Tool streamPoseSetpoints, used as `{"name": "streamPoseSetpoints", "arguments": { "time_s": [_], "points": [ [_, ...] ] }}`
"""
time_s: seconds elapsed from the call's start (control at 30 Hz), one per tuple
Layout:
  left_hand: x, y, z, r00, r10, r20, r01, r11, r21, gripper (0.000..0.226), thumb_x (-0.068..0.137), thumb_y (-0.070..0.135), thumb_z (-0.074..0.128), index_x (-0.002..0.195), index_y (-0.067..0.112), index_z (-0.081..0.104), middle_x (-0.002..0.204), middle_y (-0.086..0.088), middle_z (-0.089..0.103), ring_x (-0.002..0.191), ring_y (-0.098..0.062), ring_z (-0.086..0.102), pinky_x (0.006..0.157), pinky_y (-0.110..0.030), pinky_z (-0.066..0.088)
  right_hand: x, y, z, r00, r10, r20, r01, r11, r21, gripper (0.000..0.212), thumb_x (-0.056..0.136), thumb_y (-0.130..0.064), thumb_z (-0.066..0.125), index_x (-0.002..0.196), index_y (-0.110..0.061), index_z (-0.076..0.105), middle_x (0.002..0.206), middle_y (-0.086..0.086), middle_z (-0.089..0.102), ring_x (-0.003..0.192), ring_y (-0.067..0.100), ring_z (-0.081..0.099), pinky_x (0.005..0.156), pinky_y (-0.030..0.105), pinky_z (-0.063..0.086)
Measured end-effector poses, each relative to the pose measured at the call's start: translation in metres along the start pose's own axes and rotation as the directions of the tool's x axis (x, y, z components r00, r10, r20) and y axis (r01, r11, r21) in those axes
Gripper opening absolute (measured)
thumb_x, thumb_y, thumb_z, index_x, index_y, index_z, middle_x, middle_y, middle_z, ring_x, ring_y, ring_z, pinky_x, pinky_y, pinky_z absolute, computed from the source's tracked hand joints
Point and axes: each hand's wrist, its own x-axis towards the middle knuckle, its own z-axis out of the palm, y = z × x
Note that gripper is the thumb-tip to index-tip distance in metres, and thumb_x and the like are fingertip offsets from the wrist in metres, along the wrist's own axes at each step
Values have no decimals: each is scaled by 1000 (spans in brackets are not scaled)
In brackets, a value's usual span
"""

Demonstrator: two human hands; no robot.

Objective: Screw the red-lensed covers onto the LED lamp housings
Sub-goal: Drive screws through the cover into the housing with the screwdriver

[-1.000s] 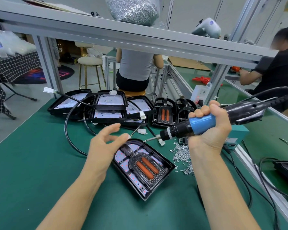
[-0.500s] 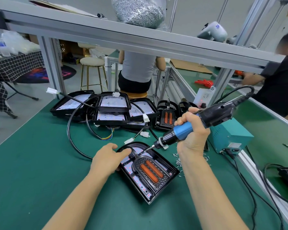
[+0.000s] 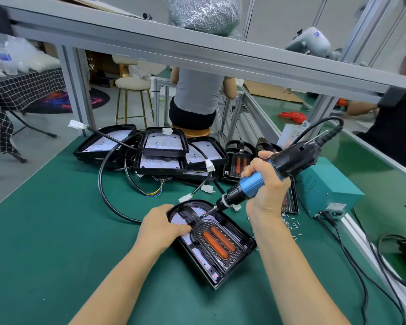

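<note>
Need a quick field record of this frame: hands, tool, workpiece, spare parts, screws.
left hand: left hand rests on the lamp housing, fingers curled over its left edge
right hand: right hand grips the electric screwdriver
tool tip: bit meets the rounded far end of the red-lensed cover
workpiece: cover sits in the housing on the green mat
spare parts: stacked open housings behind
screws: loose screws right of the housing
power unit: teal box at right
</note>
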Motion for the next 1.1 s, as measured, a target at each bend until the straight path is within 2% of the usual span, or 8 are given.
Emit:
{"name": "streamPoseSetpoints", "arguments": {
  "time_s": [0.17,0.3,0.47,0.6,0.9,1.1],
  "points": [
    [1,-2,1,999,38,1,-38,999,-20,25,64,6,80,84,17,71,78,-1,74,81,-25,69,82,-42,55,1,2,2,998,10,55,-8,1000,-28,22,67,0,60,74,-20,64,51,5,50,47,19,48,51,24,41],
    [1,-3,1,999,37,-13,-38,999,-36,27,63,5,80,85,16,70,79,-2,74,82,-27,68,83,-44,54,3,3,5,987,6,161,10,995,-100,24,71,1,59,89,-14,57,51,3,51,49,18,49,57,27,43],
    [1,-3,2,999,35,-15,-36,998,-45,29,63,4,81,87,17,70,79,-2,74,81,-27,69,83,-43,54,5,3,4,983,28,182,-11,996,-89,20,70,-1,61,75,-20,55,53,3,51,50,18,48,57,29,43],
    [0,-3,3,999,39,-24,-40,998,-51,28,63,4,80,85,17,70,78,-2,73,80,-27,68,81,-41,54,5,3,2,975,20,223,6,993,-115,28,73,-3,61,60,-26,55,53,-1,51,52,18,49,63,31,42],
    [0,-1,5,999,41,-31,-44,996,-76,29,63,1,79,86,16,70,78,-1,73,80,-25,68,78,-35,53,8,1,10,936,67,347,-7,985,-170,23,69,-1,59,59,-22,56,57,3,49,58,24,43,64,32,39],
    [1,1,7,999,41,-34,-43,996,-83,28,64,0,78,84,17,70,77,-1,73,80,-26,68,79,-37,54,7,2,7,915,75,397,-10,987,-163,25,71,0,59,69,-25,61,57,-1,51,54,19,47,60,29,42]
  ]
}}
